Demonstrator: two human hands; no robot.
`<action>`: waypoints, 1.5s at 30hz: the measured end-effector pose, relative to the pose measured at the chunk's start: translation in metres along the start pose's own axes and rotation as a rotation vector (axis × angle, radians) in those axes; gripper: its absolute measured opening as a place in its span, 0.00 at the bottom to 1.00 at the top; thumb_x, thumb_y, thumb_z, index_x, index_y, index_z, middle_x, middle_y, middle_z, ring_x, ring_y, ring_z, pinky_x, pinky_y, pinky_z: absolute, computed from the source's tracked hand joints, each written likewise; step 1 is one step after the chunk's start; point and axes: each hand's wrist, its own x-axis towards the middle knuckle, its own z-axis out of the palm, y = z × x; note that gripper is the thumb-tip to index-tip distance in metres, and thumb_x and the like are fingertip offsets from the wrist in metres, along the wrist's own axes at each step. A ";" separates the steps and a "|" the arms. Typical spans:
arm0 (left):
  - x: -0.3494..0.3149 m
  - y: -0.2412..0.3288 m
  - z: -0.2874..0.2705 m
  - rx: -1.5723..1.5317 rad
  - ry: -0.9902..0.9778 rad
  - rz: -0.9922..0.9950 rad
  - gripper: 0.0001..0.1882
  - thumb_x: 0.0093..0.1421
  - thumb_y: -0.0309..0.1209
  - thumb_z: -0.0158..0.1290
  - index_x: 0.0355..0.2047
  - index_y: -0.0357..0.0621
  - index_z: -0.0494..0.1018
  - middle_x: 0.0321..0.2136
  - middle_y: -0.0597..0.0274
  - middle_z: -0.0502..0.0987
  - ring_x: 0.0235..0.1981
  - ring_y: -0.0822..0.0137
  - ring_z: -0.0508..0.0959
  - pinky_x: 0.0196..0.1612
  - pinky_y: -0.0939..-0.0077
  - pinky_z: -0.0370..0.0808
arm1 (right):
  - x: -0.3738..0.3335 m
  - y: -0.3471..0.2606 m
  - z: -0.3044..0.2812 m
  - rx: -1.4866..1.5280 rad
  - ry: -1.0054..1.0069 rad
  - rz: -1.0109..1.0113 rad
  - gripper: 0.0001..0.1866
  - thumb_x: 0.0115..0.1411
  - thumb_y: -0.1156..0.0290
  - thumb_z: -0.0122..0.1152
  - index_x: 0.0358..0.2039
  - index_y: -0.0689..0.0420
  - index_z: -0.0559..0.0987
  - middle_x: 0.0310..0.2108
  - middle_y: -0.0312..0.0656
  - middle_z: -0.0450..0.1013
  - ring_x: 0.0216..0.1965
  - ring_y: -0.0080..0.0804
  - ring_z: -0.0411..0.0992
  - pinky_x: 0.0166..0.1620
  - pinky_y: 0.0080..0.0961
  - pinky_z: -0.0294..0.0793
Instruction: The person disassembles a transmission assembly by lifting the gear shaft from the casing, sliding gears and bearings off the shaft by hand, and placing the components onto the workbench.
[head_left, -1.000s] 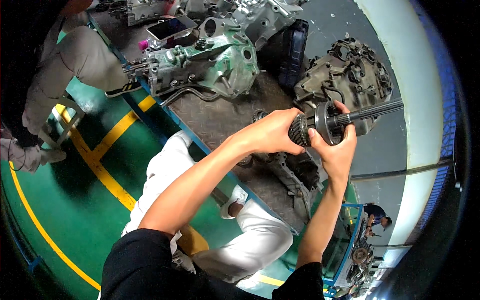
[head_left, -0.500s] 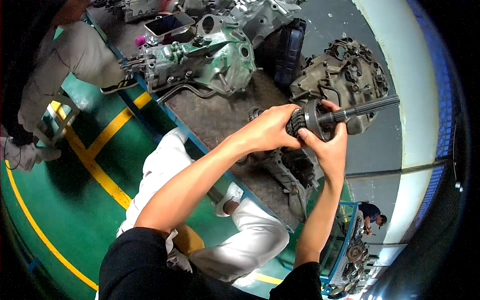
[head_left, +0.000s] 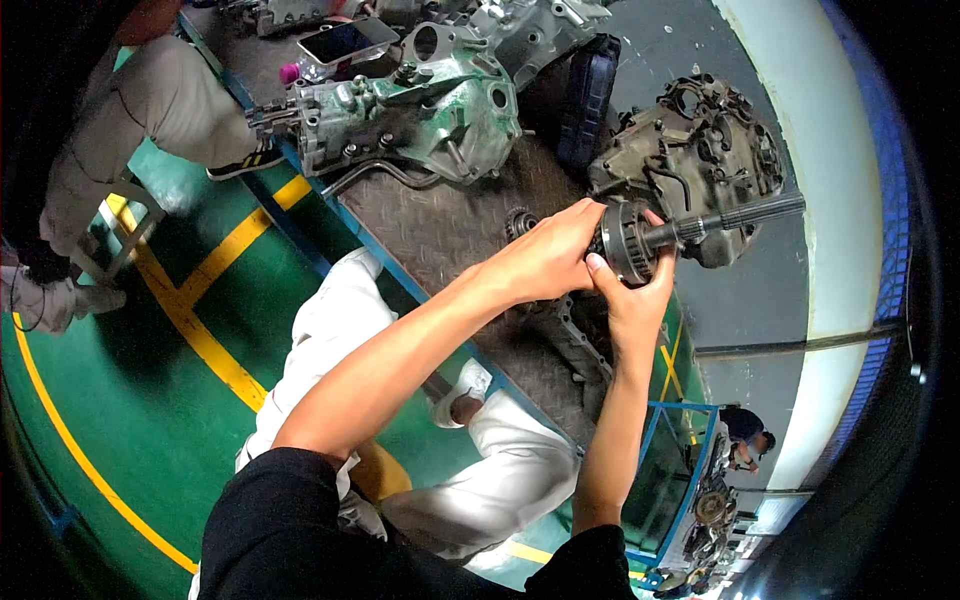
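Note:
Both of my hands are raised over the workbench, holding a transmission gear shaft [head_left: 745,216] roughly level, its long splined end pointing right. My left hand [head_left: 555,252] wraps the gear stack on the left part; the gears under its fingers are mostly hidden. My right hand [head_left: 640,298] grips around a dark toothed ring [head_left: 627,240] on the shaft, thumb in front and fingers reaching over the far side. The two thumbs are close together below the ring. Another gear end [head_left: 519,222] shows just beyond my left hand.
A green-stained gearbox housing [head_left: 440,125] lies on the metal bench [head_left: 390,225], with a phone [head_left: 348,40] behind it. Farther right is a round gearbox casing [head_left: 690,150] beside a dark blue case [head_left: 588,100]. An open housing [head_left: 570,335] sits below my hands. Another person's leg [head_left: 190,105] is at left.
My right hand and the toothed ring have shifted slightly left, closer to my left hand. Less of the gear teeth between the hands shows now. Both hands keep their hold.

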 end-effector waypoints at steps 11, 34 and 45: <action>0.006 0.020 -0.013 0.031 -0.179 -0.242 0.32 0.47 0.35 0.73 0.48 0.36 0.70 0.35 0.45 0.81 0.37 0.52 0.83 0.43 0.64 0.77 | 0.025 -0.030 -0.030 0.139 0.065 -0.066 0.41 0.49 0.77 0.76 0.64 0.61 0.67 0.49 0.42 0.75 0.47 0.27 0.75 0.53 0.26 0.76; 0.016 0.038 -0.045 -0.324 -0.398 -0.510 0.33 0.53 0.26 0.65 0.60 0.35 0.68 0.44 0.63 0.77 0.46 0.73 0.75 0.53 0.75 0.72 | 0.044 -0.063 -0.041 0.142 0.127 -0.129 0.41 0.46 0.74 0.79 0.60 0.61 0.69 0.49 0.41 0.77 0.48 0.25 0.77 0.54 0.25 0.76; 0.020 0.046 -0.038 -0.265 -0.421 -0.505 0.32 0.52 0.28 0.70 0.55 0.39 0.68 0.36 0.68 0.74 0.36 0.77 0.74 0.41 0.79 0.73 | 0.043 -0.052 -0.037 0.239 0.139 -0.244 0.45 0.45 0.70 0.82 0.61 0.66 0.66 0.48 0.47 0.79 0.47 0.28 0.79 0.53 0.26 0.78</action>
